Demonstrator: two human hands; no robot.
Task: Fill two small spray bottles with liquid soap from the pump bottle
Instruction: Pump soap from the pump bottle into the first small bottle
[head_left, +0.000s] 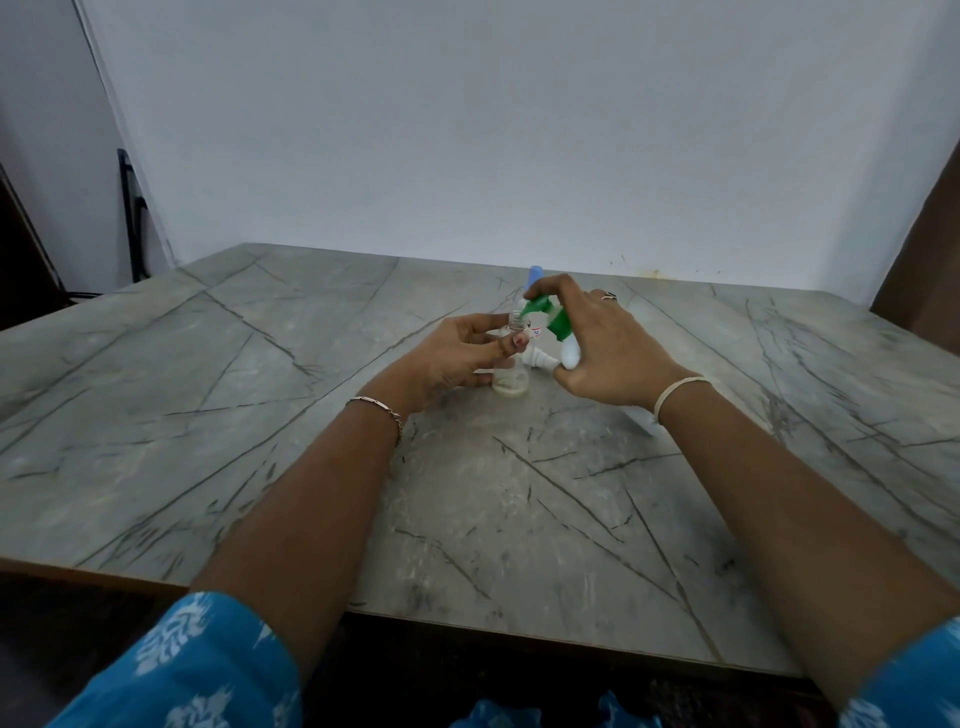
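Where the left hand (462, 356) grips: small clear plastic spray bottle (511, 383), upright
Beside it: right hand (610, 348) clasps tilted white pump bottle (561, 322), green spout at that mouth
Beneath: grey veined tabletop (249, 426)
Behind: white wall (467, 130)

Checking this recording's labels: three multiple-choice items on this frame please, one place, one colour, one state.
1. Where is the spout of the pump bottle? A) at the open neck of the clear bottle B) in a cup C) on the floor
2. The pump head is: A) red B) green C) black
3. The clear bottle is: A) capped B) lying down C) upright, uncapped

Answers: A, the tip sits at the neck; B, green shows under the right hand; C, the left hand holds it standing, mouth open.
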